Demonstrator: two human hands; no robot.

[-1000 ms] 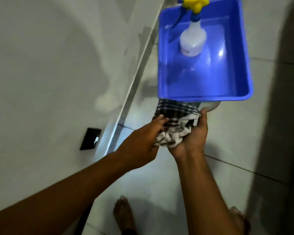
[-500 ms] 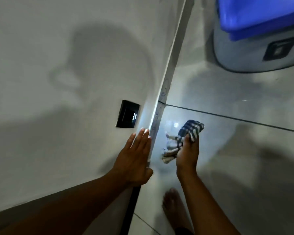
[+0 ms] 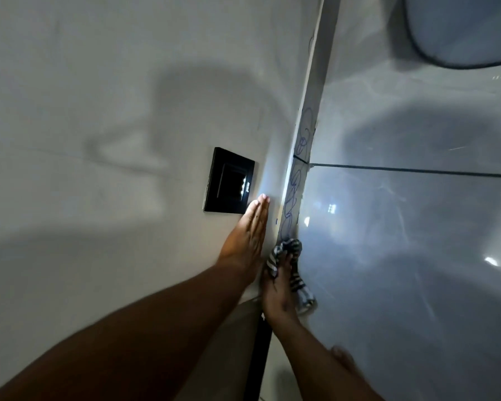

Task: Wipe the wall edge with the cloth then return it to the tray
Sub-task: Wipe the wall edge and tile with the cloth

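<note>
Low down, right hand [image 3: 278, 287] pressing cloth [image 3: 289, 250] lengthwise along wall edge [image 3: 307, 134]

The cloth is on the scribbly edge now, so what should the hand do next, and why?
Probably slide the checked cloth up along the wall edge. The right hand presses it at the bottom of the blue scribbles, which run on above it, while the left hand lies flat on the wall.

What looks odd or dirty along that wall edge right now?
Blue pen-like scribbles loop along the wall edge, running up from the cloth held in the right hand. Nothing else stands out.
</note>
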